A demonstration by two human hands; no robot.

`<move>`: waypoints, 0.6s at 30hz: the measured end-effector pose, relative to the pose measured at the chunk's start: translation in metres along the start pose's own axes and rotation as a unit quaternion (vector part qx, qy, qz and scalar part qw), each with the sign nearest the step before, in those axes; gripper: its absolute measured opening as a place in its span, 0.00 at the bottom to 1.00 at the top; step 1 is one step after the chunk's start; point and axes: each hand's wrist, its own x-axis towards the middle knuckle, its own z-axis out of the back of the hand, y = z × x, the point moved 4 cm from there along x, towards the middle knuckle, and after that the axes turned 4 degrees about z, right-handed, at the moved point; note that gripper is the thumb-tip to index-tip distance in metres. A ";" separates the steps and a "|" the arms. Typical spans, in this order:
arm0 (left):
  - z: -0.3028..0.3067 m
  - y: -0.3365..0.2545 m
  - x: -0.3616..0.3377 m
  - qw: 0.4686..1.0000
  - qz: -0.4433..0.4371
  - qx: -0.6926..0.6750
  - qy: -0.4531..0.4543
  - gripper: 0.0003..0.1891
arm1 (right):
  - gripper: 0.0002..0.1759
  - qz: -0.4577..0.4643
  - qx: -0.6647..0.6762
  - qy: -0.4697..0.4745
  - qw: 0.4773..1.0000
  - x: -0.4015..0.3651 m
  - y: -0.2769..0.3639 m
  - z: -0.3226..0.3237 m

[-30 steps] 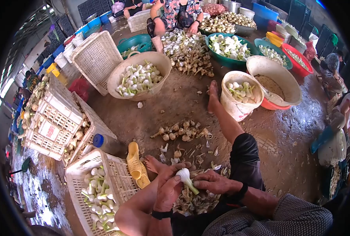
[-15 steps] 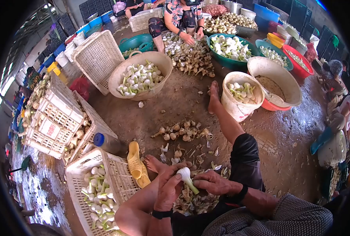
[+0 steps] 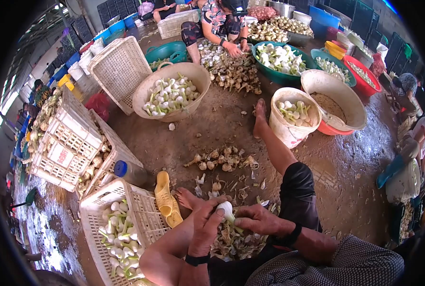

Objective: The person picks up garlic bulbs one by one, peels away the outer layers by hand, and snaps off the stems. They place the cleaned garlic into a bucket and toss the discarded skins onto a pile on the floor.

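Fingers point(image 3: 216, 215) pinching a peeled garlic bulb point(image 3: 225, 208) between two hands.
Left hand point(image 3: 204, 231) curls round the bulb, thumb and fingertips pressed on its white head; right hand point(image 3: 259, 221) nips the green stalk just below, fingers pressed together. Peelings point(image 3: 231, 240) lie at six o'clock, a yellow sandal point(image 3: 165, 198) at ten, a white crate point(image 3: 143, 214) of peeled bulbs at nine, unpeeled garlic point(image 3: 219, 159) on the floor at twelve.

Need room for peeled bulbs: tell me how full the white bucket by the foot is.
Partly full: peeled bulbs lie inside the white bucket, below its rim, inner wall showing.
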 end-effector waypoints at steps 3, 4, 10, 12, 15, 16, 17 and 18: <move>-0.001 -0.001 0.001 0.998 -0.026 0.061 0.013 0.17 | 0.18 -0.002 -0.012 0.003 1.000 -0.001 -0.006 0.001; -0.002 -0.003 0.000 0.999 -0.010 0.044 0.014 0.18 | 0.18 -0.004 0.029 -0.006 1.000 -0.001 -0.009 0.002; -0.010 -0.006 0.001 0.994 0.024 -0.102 0.025 0.17 | 0.18 -0.002 0.039 -0.064 0.997 -0.001 -0.007 0.004; -0.011 -0.005 0.001 0.992 0.026 -0.120 0.021 0.17 | 0.18 0.003 0.039 -0.079 0.996 0.001 -0.005 0.010; -0.012 -0.004 0.002 0.986 0.032 -0.163 0.021 0.17 | 0.17 -0.013 0.127 -0.096 0.987 0.004 -0.016 0.014; -0.011 -0.003 0.002 0.985 0.034 -0.168 0.017 0.18 | 0.16 -0.034 0.216 -0.097 0.971 0.004 -0.020 0.012; -0.011 -0.002 0.002 0.984 0.037 -0.174 0.012 0.19 | 0.16 -0.035 0.216 -0.096 0.971 0.004 -0.021 0.009; -0.011 -0.002 0.001 0.984 0.038 -0.174 0.012 0.19 | 0.17 -0.048 0.288 -0.108 0.950 0.004 -0.022 0.005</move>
